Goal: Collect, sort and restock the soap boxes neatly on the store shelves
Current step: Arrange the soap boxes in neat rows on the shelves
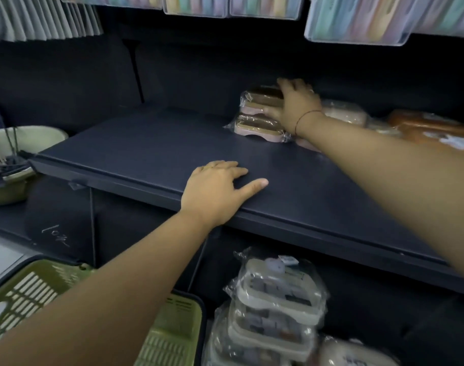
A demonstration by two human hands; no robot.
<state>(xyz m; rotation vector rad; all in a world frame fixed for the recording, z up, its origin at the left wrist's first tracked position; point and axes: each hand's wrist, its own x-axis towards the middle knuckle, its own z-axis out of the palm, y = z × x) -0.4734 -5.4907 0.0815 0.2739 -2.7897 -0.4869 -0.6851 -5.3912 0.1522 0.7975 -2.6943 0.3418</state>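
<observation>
A green bowl at the left holds dark tangled bits. On the dark shelf the right hand reaches far back, fingers over and thumb against the top of the stacked, wrapped soap boxes. The left hand lies flat on the shelf's front edge, holding nothing. Chalk writing below is unreadable

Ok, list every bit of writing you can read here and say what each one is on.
"10" plus an unclear scrawl: pale handwriting on the dark panel under the shelf, left; reading uncertain.
On the white tag of the top wrapped soap box in the lower stack: too blurred to read.
On the white label of the orange package, far right: too blurred.
On the pink-and-brown soap boxes: no legible text.
</observation>
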